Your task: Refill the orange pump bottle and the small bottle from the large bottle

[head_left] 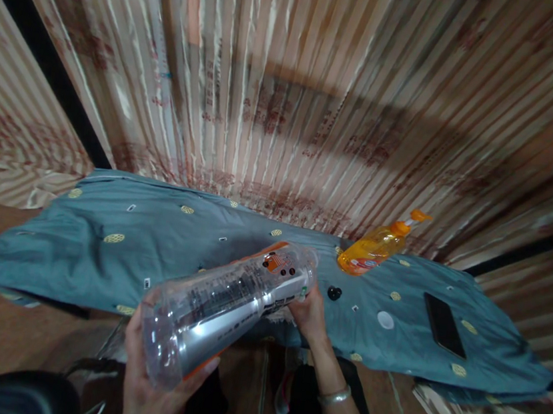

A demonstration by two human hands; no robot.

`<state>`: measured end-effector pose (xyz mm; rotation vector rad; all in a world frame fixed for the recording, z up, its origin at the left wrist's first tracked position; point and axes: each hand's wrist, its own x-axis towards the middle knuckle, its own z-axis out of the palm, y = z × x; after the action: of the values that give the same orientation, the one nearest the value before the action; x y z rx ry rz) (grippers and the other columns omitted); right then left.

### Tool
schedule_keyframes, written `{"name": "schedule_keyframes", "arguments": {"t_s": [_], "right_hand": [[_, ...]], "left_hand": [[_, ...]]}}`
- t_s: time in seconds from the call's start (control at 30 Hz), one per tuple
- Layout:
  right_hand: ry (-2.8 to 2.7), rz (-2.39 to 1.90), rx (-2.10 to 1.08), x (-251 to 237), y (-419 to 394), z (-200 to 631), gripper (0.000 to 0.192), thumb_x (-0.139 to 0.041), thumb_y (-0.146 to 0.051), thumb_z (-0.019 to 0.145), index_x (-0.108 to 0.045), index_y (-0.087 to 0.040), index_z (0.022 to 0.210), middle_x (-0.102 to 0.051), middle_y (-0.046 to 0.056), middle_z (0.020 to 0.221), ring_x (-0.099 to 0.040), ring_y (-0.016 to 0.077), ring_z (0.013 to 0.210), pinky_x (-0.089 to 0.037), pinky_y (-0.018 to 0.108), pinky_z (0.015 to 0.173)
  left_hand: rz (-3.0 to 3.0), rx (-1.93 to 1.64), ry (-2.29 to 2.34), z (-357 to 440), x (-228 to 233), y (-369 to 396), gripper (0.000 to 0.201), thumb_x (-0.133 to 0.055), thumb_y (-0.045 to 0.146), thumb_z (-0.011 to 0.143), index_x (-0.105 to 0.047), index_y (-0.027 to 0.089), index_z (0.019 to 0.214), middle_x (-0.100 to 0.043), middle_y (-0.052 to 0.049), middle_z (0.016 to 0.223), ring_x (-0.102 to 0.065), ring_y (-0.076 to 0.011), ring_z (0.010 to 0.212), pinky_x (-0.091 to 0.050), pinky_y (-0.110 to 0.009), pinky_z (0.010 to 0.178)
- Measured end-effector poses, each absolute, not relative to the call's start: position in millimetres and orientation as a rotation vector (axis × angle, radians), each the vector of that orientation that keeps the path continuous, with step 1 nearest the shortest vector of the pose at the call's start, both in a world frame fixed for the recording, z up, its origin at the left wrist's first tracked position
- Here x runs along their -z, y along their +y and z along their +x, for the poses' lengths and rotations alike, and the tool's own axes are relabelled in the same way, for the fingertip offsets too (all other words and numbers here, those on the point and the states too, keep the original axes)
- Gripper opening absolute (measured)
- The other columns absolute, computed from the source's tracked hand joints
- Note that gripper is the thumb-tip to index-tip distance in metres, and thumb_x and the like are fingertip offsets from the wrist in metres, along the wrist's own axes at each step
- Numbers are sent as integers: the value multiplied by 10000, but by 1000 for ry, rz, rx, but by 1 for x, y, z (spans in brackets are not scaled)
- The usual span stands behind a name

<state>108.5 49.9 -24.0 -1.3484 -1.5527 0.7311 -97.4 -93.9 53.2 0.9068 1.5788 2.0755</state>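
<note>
Above the near edge of the table [99, 259], a clear bottle [226, 308] is held level, its long axis running from the left hand [153, 387] cupped under its base to the right hand [311, 315] gripping its neck.
</note>
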Motion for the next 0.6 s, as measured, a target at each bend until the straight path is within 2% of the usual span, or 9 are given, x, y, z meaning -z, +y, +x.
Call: {"name": "schedule_keyframes", "arguments": {"t_s": [0.1, 0.2, 0.4, 0.6], "right_hand": [[-1534, -1355, -732, 24, 50, 107, 642, -759, -352, 700, -605, -170, 1296, -805, 139, 1083, -770, 344, 962, -644, 521, 873], [-1543, -1344, -734, 23, 50, 106, 674, -774, -336, 691, -613, -216, 1334, -802, 122, 1125, -767, 362, 1001, -647, 529, 896], [-1578, -1332, -745, 21, 49, 108, 635, -766, -335, 710, -648, -245, 1327, -811, 95, 1096, -764, 389, 1028, -675, 494, 831], [-1642, -1372, -596, 21, 47, 109, 667, -768, -336, 700, -631, -241, 1345, -817, 87, 1035, -779, 382, 929, -684, 493, 758]], "left_hand": [[804, -2079, 1547, -93, -57, -96, 921, -985, 411, 463, -592, 241, 1278, -658, -77, 1235, -682, -257, 1087, -599, -313, 885], [697, -2037, 1516, -88, -60, -99, 964, -994, 392, 458, -572, 267, 1316, -653, -72, 1290, -677, -244, 1118, -592, -294, 906], [615, -1938, 1568, -81, -50, -105, 1121, -990, 490, 485, -474, 333, 1468, -617, -76, 1416, -676, -281, 1186, -593, -364, 978], [679, -1940, 1668, -82, -46, -108, 1054, -959, 575, 516, -517, 320, 1438, -597, -62, 1454, -615, -297, 1290, -509, -394, 1119]]}}
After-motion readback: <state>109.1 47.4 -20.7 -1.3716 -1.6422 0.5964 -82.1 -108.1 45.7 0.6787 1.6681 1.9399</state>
